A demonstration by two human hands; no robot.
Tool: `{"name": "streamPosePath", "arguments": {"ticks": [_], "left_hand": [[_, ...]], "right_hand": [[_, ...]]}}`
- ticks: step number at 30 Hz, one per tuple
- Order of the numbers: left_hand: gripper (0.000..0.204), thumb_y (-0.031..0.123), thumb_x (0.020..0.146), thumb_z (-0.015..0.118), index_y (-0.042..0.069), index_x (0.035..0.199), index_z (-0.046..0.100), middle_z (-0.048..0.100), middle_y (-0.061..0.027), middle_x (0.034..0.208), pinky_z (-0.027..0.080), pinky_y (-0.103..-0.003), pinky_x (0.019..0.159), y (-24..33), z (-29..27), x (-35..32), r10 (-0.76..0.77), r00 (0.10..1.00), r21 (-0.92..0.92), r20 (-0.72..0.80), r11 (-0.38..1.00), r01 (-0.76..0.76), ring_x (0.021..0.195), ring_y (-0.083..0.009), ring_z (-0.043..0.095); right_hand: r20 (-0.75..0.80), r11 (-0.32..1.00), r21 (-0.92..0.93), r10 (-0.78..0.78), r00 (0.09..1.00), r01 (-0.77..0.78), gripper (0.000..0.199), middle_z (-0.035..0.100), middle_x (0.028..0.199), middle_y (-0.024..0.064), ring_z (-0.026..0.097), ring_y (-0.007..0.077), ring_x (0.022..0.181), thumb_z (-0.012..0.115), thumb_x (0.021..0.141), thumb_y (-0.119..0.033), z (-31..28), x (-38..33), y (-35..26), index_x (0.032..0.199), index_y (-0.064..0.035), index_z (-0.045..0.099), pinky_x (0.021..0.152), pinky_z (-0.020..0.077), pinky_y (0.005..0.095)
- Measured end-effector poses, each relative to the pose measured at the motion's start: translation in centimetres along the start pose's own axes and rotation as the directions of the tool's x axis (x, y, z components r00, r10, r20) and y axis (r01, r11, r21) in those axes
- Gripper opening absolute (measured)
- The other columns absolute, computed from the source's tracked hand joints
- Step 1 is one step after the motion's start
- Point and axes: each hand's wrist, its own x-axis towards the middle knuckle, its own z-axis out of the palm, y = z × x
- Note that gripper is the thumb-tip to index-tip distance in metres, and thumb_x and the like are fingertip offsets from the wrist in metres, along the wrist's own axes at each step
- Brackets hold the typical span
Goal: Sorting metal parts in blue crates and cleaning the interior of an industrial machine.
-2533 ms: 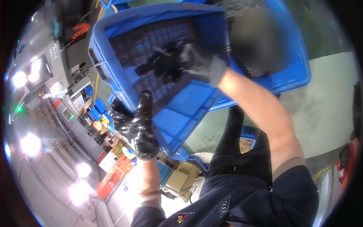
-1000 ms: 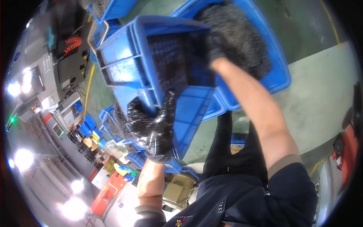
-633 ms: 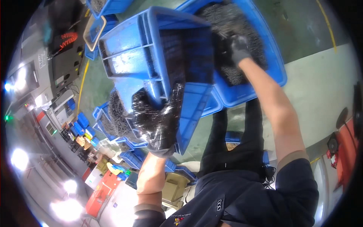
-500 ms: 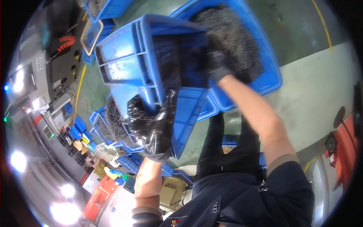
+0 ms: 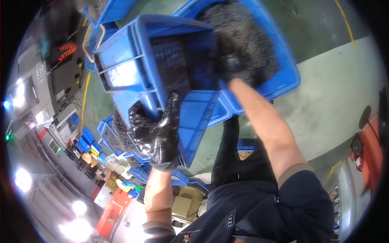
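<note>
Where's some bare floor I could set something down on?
The pale floor looks bare between the large blue bin, the right forearm and the red object at far right. It's crowded on the left: the left hand holds a tilted blue crate, with more blue bins beyond.

Black gloves (image 5: 165,139) go with a navy shirt (image 5: 259,202)
</note>
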Motion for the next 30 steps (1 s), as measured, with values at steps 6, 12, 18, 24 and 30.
{"name": "streamPosePath", "arguments": {"ticks": [6,12,18,24,30], "left_hand": [[0.037,0.024,0.070,0.083,0.002,0.086,0.058,0.063,-0.0067,0.072,0.047,-0.029,0.061,1.2,-0.2,0.1,-0.058,0.997,0.105,0.054,0.993,0.052,0.063,-0.0123,0.055],[0.031,0.021,0.075,0.078,0.000,0.089,0.060,0.058,-0.0091,0.076,0.044,-0.032,0.063,-1.4,0.0,-0.2,0.183,0.982,0.155,0.044,0.970,-0.188,0.067,-0.0188,0.053],[0.038,0.031,0.074,0.079,0.001,0.090,0.060,0.060,-0.0091,0.079,0.044,-0.033,0.069,1.1,-1.2,-0.1,-0.139,0.990,0.159,0.012,0.978,0.135,0.071,-0.0164,0.054],[0.038,0.030,0.075,0.078,0.000,0.088,0.060,0.058,-0.0093,0.078,0.044,-0.034,0.070,1.2,0.7,-0.3,0.094,0.994,0.136,0.049,0.986,-0.100,0.070,-0.0181,0.053],[0.038,0.028,0.072,0.081,0.000,0.087,0.060,0.061,-0.0092,0.077,0.046,-0.032,0.065,0.9,-0.8,-0.1,-0.022,1.000,0.109,0.011,0.994,0.021,0.066,-0.0166,0.054]], "right_hand": [[0.378,0.753,-0.553,-0.153,0.913,0.355,0.024,0.064,0.094,0.0203,0.063,0.0319,0.082,0.051,0.088,-0.022,-1.8,-3.2,-3.4,0.104,-0.0098,0.065,0.073,0.0502,0.0402],[0.271,0.914,-0.386,0.238,0.933,-0.122,0.034,0.061,0.114,0.0143,0.056,0.0309,0.102,0.041,0.093,-0.021,1.1,-4.2,-5.5,0.119,-0.0108,0.060,0.088,0.0454,0.0375],[0.445,0.961,0.257,-0.024,0.895,-0.101,0.045,0.048,0.132,0.0190,0.045,0.0244,0.124,0.037,0.095,-0.022,-0.6,-8.1,-1.7,0.137,-0.0066,0.039,0.100,0.0392,0.0327],[-0.006,0.884,-0.468,0.025,1.000,-0.025,0.037,0.064,0.105,0.0121,0.064,0.0206,0.089,0.057,0.087,-0.018,10.7,-9.6,6.8,0.123,-0.0083,0.053,0.072,0.0520,0.0380],[-0.036,0.992,-0.017,-0.126,0.991,0.126,0.028,0.067,0.100,0.0154,0.067,0.0239,0.080,0.045,0.089,-0.014,-0.4,-11.3,4.5,0.111,-0.0081,0.062,0.071,0.0529,0.0359]]}}
